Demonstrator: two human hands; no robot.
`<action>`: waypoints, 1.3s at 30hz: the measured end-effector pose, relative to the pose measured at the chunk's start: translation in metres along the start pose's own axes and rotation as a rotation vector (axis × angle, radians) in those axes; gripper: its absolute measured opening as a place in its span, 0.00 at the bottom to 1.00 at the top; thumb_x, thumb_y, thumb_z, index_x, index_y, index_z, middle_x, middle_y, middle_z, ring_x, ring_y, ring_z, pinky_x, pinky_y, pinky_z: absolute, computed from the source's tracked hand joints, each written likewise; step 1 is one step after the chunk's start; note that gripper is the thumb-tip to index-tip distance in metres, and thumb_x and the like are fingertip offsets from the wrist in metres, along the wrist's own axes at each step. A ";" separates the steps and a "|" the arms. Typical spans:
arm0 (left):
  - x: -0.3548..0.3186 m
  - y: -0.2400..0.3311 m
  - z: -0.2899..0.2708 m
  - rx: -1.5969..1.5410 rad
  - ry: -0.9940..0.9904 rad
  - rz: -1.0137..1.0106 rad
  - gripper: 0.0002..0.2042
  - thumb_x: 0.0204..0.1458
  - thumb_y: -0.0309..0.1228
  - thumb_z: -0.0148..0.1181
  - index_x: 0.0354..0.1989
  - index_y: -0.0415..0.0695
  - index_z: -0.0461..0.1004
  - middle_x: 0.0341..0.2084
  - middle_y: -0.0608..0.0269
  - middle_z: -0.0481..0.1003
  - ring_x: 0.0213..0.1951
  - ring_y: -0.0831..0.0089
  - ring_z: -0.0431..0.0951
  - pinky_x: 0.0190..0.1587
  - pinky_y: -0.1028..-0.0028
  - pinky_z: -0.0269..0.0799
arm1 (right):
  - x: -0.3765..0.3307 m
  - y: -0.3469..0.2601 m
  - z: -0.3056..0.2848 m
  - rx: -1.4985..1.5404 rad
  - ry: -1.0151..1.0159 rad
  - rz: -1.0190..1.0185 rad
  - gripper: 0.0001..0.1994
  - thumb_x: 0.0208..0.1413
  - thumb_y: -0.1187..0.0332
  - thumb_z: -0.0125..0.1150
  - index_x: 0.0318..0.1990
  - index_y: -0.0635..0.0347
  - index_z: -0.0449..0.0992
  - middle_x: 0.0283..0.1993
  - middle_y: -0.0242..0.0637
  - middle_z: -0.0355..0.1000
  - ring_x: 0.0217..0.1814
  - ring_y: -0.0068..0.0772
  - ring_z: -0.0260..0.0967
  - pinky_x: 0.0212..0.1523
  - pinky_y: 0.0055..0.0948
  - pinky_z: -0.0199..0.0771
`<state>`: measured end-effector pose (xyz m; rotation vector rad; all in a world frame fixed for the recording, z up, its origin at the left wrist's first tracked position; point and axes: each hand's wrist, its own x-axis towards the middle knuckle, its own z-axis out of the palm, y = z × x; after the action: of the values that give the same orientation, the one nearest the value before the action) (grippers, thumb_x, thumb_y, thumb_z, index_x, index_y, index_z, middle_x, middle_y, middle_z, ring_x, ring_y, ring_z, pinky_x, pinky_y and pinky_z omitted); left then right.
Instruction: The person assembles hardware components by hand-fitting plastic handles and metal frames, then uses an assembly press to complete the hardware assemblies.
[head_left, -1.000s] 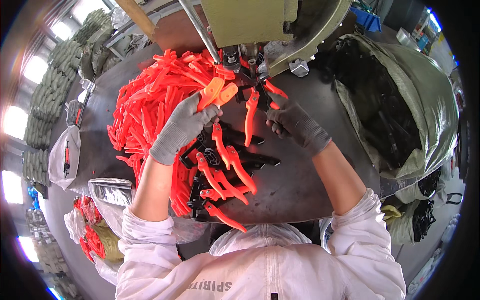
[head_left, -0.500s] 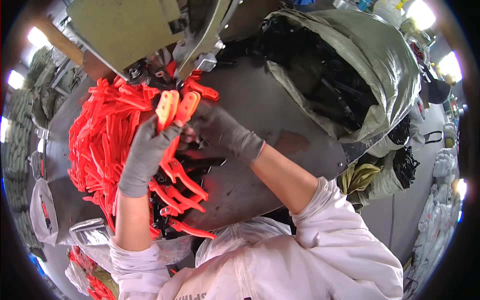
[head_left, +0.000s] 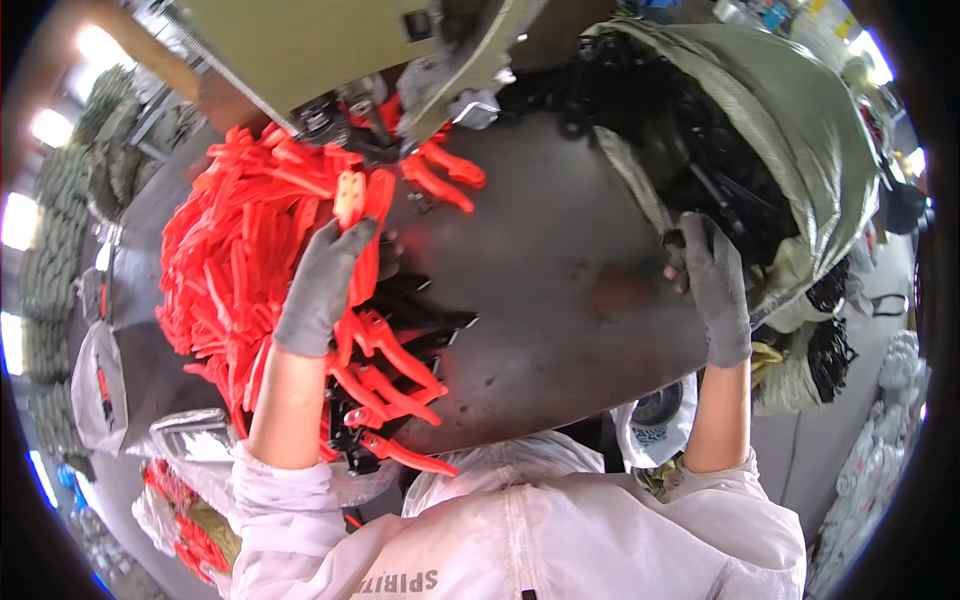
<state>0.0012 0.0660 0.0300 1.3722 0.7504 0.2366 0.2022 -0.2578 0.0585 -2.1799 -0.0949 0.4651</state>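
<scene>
My left hand [head_left: 325,285], in a grey glove with bare fingertips, is closed around red tool handles [head_left: 372,215]. Their flat ends with small holes point away from me, beside a large heap of similar red handles [head_left: 215,260]. Far to the right, my right hand [head_left: 708,275], gloved alike, is at the mouth of a woven sack [head_left: 815,130] full of black parts [head_left: 715,185]. Its fingers are curled, and whatever they may hold is hidden. Near my left forearm lie several red-handled pieces with black parts [head_left: 400,370].
A machine with a greenish cover [head_left: 300,45] and a metal arm [head_left: 480,60] stands at the far side of the dark metal table [head_left: 540,300]. Beneath it lie more red handles [head_left: 447,170]. Bags with black parts [head_left: 830,350] stand beyond the table's right edge.
My right hand has left the red handles near my left hand and swung right to the sack. My left hand still grips red handles. The view has shifted slightly.
</scene>
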 end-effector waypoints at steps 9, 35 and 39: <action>0.009 0.017 0.011 0.016 -0.094 0.067 0.15 0.56 0.32 0.54 0.46 0.33 0.70 0.36 0.58 0.77 0.35 0.72 0.77 0.41 0.74 0.73 | 0.022 -0.053 0.109 0.161 -0.454 -0.481 0.19 0.52 0.71 0.56 0.53 0.58 0.70 0.35 0.30 0.71 0.31 0.22 0.69 0.32 0.27 0.69; 0.028 0.020 -0.027 0.972 0.318 0.297 0.16 0.49 0.37 0.59 0.36 0.35 0.75 0.26 0.44 0.76 0.33 0.53 0.78 0.38 0.62 0.73 | 0.025 -0.073 0.180 0.349 -0.738 -0.170 0.26 0.55 0.73 0.52 0.63 0.60 0.59 0.28 0.33 0.68 0.20 0.17 0.62 0.21 0.20 0.65; 0.046 -0.014 -0.112 1.392 0.452 0.263 0.14 0.46 0.35 0.59 0.37 0.39 0.75 0.32 0.42 0.76 0.39 0.48 0.76 0.44 0.58 0.72 | 0.008 -0.084 0.175 0.338 -0.743 -0.181 0.27 0.56 0.72 0.51 0.65 0.57 0.57 0.28 0.32 0.67 0.18 0.16 0.61 0.19 0.20 0.65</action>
<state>-0.0356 0.1785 -0.0004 2.8050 1.1803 0.2311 0.1538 -0.0722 0.0267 -1.5611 -0.5685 1.0784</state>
